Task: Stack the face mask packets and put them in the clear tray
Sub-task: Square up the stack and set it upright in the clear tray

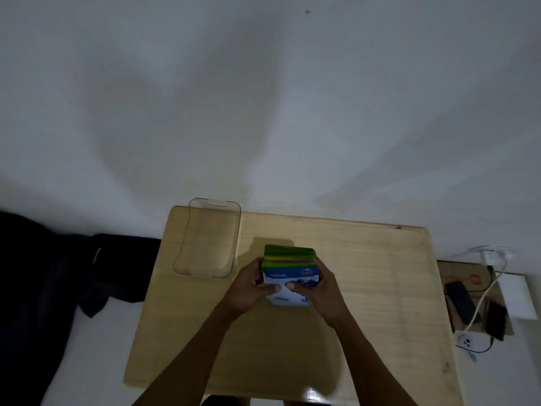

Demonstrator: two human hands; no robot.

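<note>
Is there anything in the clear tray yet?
No, the clear tray holds nothing; the stack of face mask packets is beside it, in both hands.

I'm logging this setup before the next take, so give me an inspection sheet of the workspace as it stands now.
Surface: light wooden board, bare apart from the job's things.
Job's things: stack of face mask packets, blue packet facing the camera, green and pink edges behind; clear tray empty, at the board's far left corner.
Clutter: nothing seen on the board.
Hands: left hand and right hand grip the stack from both sides.
Cables: white cable off the board's right edge, running over a cardboard box.
Surroundings: white wall; dark cloth at left; white phone at right.
</note>
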